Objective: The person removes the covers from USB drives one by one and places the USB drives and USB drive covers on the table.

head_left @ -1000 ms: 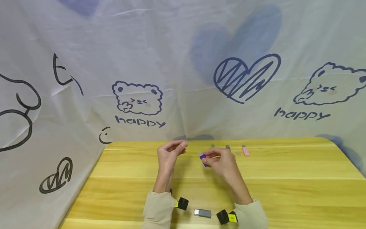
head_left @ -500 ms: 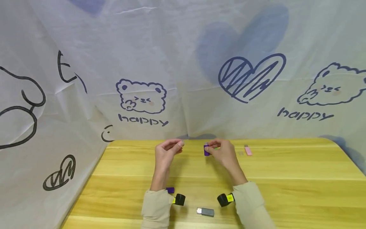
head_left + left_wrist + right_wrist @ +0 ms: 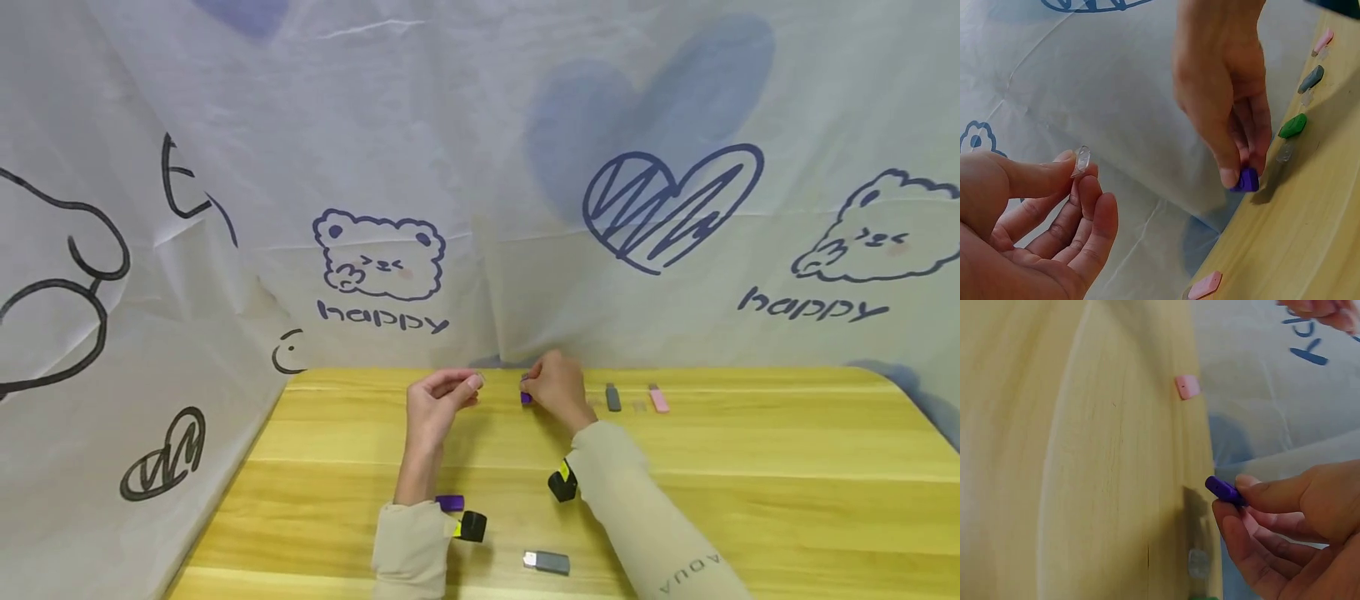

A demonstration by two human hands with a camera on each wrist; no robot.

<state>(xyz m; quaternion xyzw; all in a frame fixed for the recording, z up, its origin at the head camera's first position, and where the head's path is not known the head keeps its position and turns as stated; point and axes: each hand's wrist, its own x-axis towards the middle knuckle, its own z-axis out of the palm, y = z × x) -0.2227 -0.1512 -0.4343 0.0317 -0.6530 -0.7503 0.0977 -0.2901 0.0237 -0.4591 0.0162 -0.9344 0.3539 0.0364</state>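
Note:
My right hand [image 3: 558, 387] pinches a purple USB stick [image 3: 1225, 491] between thumb and fingers, close over the table's far edge. In the left wrist view the stick's purple body [image 3: 1248, 181] shows below the fingertips. Left of it, my left hand [image 3: 437, 406] is raised and holds a small clear plastic cap [image 3: 1082, 161] between thumb and forefinger, its other fingers loosely bent. Near the right hand lie a green USB stick [image 3: 1293, 125] and a clear cap [image 3: 1284, 152]; in the head view the right hand hides the green stick.
Along the far edge lie a grey USB stick [image 3: 613, 397], a pink one [image 3: 658, 398] and small clear caps [image 3: 639, 406]. Another pink stick [image 3: 1187, 387] lies farther left. Nearer me are a purple stick [image 3: 450, 503] and a grey stick [image 3: 547, 562]. A printed cloth [image 3: 480, 183] hangs behind the table.
My right hand has carried the purple USB stick to the far edge and slightly left, uncovering the grey stick there. The left hand stays nearly still with its clear cap.

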